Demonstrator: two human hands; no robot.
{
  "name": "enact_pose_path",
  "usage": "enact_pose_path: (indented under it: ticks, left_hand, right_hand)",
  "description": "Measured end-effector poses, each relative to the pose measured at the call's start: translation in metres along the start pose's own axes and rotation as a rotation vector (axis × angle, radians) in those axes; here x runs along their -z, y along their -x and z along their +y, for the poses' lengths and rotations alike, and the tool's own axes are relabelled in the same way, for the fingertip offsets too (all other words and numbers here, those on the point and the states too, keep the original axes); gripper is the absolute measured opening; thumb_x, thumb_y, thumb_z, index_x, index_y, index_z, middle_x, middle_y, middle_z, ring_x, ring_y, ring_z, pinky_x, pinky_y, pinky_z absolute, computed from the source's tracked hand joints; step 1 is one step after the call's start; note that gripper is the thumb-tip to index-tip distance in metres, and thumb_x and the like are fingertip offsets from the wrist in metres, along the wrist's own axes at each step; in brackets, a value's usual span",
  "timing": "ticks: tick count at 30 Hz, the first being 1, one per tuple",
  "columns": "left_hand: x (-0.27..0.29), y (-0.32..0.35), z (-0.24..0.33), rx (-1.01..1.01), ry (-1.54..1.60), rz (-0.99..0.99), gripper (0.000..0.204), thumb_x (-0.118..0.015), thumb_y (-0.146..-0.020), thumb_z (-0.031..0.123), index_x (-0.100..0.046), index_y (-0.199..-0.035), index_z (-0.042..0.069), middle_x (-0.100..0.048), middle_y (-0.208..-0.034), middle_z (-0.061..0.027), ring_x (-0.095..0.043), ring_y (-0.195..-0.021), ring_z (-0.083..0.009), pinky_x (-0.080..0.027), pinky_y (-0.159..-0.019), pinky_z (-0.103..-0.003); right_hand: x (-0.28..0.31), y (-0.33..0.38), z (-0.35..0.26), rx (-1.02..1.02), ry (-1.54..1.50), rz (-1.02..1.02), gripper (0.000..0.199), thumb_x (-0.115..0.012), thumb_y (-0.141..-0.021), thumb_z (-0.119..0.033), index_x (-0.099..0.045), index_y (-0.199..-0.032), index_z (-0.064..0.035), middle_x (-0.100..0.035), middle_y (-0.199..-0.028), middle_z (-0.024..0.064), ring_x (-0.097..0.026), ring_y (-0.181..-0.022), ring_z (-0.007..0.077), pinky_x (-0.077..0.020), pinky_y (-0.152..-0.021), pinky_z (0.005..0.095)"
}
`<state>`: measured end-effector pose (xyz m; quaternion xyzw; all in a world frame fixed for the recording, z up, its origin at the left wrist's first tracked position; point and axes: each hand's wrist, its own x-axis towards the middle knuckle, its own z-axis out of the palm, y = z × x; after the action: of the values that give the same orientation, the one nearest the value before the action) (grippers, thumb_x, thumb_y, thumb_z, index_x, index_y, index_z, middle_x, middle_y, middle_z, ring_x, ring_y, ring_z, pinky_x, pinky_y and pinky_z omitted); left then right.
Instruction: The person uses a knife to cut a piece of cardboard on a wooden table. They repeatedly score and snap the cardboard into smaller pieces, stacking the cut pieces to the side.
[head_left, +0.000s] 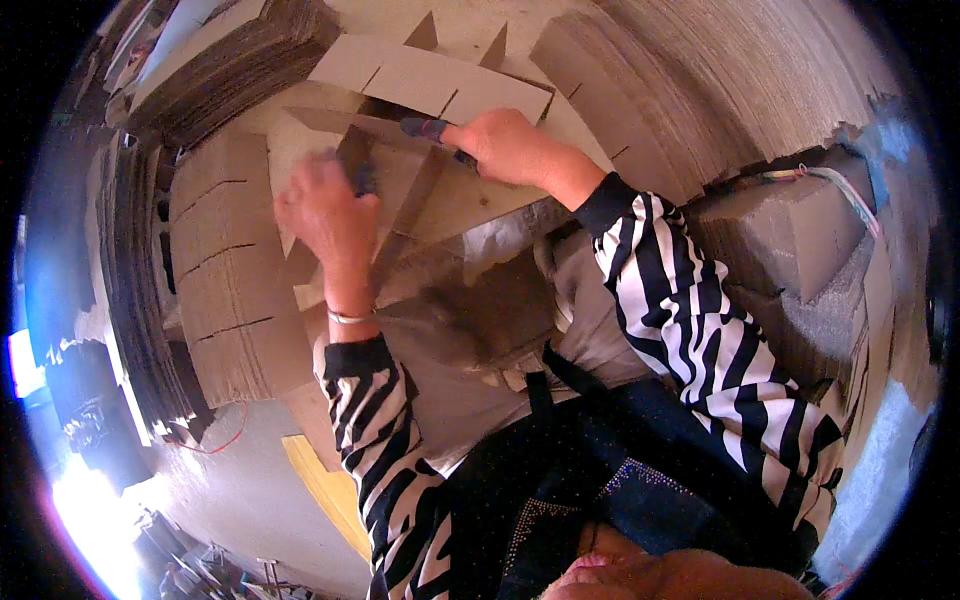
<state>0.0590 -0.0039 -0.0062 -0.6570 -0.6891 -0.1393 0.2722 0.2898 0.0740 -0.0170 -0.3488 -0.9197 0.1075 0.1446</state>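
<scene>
While the right hand [505, 145] closes round the dark handle of a long knife [345, 122], blade laid flat and pointing left across a pale cardboard sheet [450, 195]; left hand [325, 210] pressed down on the same sheet just beside the blade, fingers curled round a small dark object that cannot be made out. Judged well under way rather than begun: tall stack of slotted cardboard pieces [225, 270] at the left, already cut with even notches, and another notched piece [430, 80] lying just beyond the knife. Sheet under the hands apparently in mid-cut; how much of it is finished cannot be told, since hands and blade cover the line. More flat board heaped in a large pile [700, 90] to the right, seemingly uncut. Work sheet directly beneath both hands, touching the left palm, with the blade resting on its far edge, between the two wrists.
</scene>
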Motion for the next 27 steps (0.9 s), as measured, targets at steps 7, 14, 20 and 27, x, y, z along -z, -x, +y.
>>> enact_pose_path:
  ticks: [7, 14, 20, 27]
  left_hand:
    - [-0.012, 0.012, 0.041, -0.074, 0.424, -0.562, 0.031, -0.06, -0.072, 0.004, -0.055, -0.103, 0.009, -0.067, -0.09, -0.0154, -0.064, -0.085, -0.0369, -0.048, -0.072, -0.051]
    - [-0.007, 0.01, 0.042, -0.061, 0.476, -0.514, 0.032, -0.059, -0.073, 0.003, -0.059, -0.104, 0.009, -0.065, -0.081, -0.018, -0.063, -0.078, -0.0408, -0.049, -0.067, -0.052]
    - [0.01, 0.006, -0.043, 0.235, 0.516, -0.093, 0.02, -0.06, -0.076, 0.008, -0.067, -0.095, 0.01, -0.067, -0.085, -0.017, -0.065, -0.082, -0.038, -0.052, -0.07, -0.047]
    - [0.005, 0.022, -0.035, 0.319, 0.714, -0.817, 0.05, -0.064, -0.081, 0.039, -0.06, -0.112, 0.0, -0.065, -0.102, -0.0255, -0.062, -0.096, -0.0436, -0.049, -0.08, -0.049]
  right_hand:
    - [0.004, 0.002, -0.002, -0.06, 0.096, 0.052, 0.031, -0.062, -0.077, -0.009, -0.06, -0.107, -0.013, -0.066, -0.078, 0.011, -0.067, -0.077, 0.0337, -0.0514, -0.061, 0.0483]
    - [-0.009, 0.001, -0.004, -0.133, 0.023, -0.19, 0.02, -0.056, -0.083, -0.012, -0.06, -0.102, -0.0094, -0.066, -0.077, 0.0115, -0.066, -0.08, 0.0353, -0.0506, -0.065, 0.05]
    - [0.03, 0.006, 0.054, -0.218, 0.07, 0.546, 0.024, -0.063, -0.08, -0.023, -0.067, -0.096, -0.0064, -0.067, -0.094, 0.0177, -0.064, -0.089, 0.037, -0.0504, -0.077, 0.0489]
    - [-0.008, -0.014, 0.048, -0.573, -0.219, -0.018, 0.033, -0.061, -0.082, -0.029, -0.065, -0.101, -0.0027, -0.067, -0.098, 0.0211, -0.063, -0.094, 0.0396, -0.0495, -0.08, 0.0474]
